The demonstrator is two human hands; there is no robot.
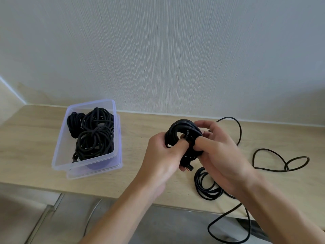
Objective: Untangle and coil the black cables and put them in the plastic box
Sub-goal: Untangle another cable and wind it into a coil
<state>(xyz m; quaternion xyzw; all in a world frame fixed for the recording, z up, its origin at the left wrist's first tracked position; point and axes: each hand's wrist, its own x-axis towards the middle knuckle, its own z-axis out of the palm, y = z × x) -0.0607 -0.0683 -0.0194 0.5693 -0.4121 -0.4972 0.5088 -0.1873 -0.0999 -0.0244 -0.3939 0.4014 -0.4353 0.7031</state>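
Two bare forearms are seen nearest, reaching in from the lower edge. At their ends the left hand (163, 155) and the right hand (223, 155) are closed together around one coil of black cable (182, 127), which is held above the wooden table (140, 124) without touching it. The coil is held as a ring with its opening turned toward the viewer. Both thumbs are pressed on its near lower side and the fingers of both hands are curled around its band, so the grip is judged to be firm. The plastic box (58, 155) is placed well to the left of the hands, on what seems to be its lid (93, 173), with its long axis running away from the viewer; the left hand is the nearer one to it. Several coils (95, 134) are already laid inside, and free room is seen mostly along its left wall. Nothing is found between the hands and the box, so a plain move to the left is expected. More loose cable (281, 161) is spread on the table at the right, and some loops (205, 185) lie under the right wrist and fall over the table edge. Whether any of it is joined to the held coil cannot be told; it could drag if so. A small plug (188, 167) hangs out below the coil.
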